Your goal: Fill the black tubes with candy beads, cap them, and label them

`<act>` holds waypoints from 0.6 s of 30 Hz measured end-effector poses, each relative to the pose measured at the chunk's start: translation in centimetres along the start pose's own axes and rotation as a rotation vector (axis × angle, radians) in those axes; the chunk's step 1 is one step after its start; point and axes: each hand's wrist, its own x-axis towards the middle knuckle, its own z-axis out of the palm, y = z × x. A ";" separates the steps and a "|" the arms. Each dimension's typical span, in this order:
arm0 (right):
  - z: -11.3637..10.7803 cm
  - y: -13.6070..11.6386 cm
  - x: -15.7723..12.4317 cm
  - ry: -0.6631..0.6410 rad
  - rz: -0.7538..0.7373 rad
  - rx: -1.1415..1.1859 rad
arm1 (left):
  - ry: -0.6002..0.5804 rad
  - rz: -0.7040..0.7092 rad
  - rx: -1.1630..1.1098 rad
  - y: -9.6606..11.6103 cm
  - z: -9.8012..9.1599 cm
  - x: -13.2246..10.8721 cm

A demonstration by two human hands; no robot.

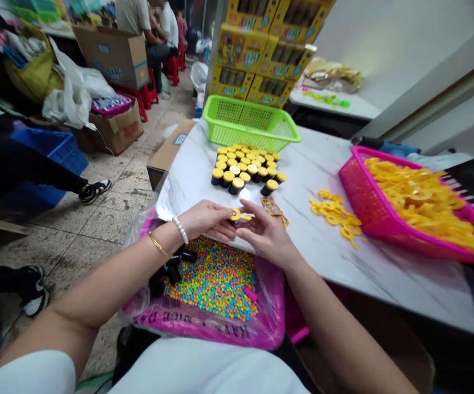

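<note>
My left hand [206, 218] and my right hand [264, 230] meet at the near edge of the white table [385, 262], fingers pinched together on one small black tube with a yellow cap [236, 215]. Below them, on my lap, a pink plastic-lined tub [237, 328] holds many small multicoloured candies [216, 279] and a few empty black tubes [173, 268]. A cluster of capped black tubes [245, 167] stands upright farther back on the table.
Loose yellow caps [335, 214] lie beside a pink basket [360, 202] heaped with yellow caps. A green basket [249, 121] sits at the far edge, with stacked yellow cartons [261, 49] behind. Other people's legs [35, 175], boxes and a blue crate [52, 148] are at the left.
</note>
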 end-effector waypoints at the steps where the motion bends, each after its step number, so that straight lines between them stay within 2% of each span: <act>1: -0.2 0.3 -0.5 0.026 0.077 0.111 | 0.003 0.025 0.016 -0.2 0.0 0.0; 4: -1.1 0.7 -1.3 0.120 0.258 0.264 | 0.038 0.108 0.124 -0.7 0.2 0.2; 6: -1.5 0.6 -0.9 0.123 0.298 0.267 | 0.090 0.164 0.241 -1.1 0.6 0.4; 9: -2.0 0.1 1.2 -0.010 0.287 0.274 | 0.175 0.268 0.492 -1.7 1.2 0.7; 11: -2.2 -0.2 2.7 -0.137 0.295 0.246 | 0.255 0.395 0.705 -2.0 1.7 0.7; 14: -1.8 -0.5 4.1 -0.236 0.306 0.075 | 0.365 0.517 0.946 -2.2 2.3 0.8; 18: -0.6 -0.9 3.3 -0.086 0.200 -0.283 | 0.440 0.475 1.097 -2.2 2.7 0.9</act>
